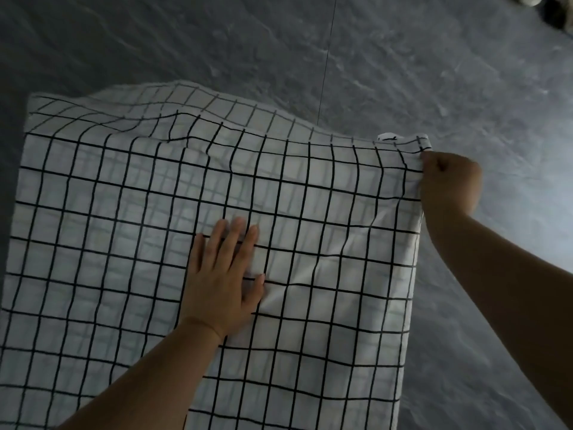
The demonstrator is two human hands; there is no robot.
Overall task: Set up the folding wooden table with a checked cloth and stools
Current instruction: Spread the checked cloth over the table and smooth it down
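Draped over the hidden surface, the checked cloth (124, 212) is being pinned at its middle by the left hand (223, 283), fingers (235, 240) straight. Its far right corner, being pinched by the right hand (449, 184), is best being drawn outward so the far ripples flatten

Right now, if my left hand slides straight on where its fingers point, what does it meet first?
Likely the raised wrinkle in the checked cloth near its far edge; the left hand lies flat, nothing else ahead. Depth unclear.
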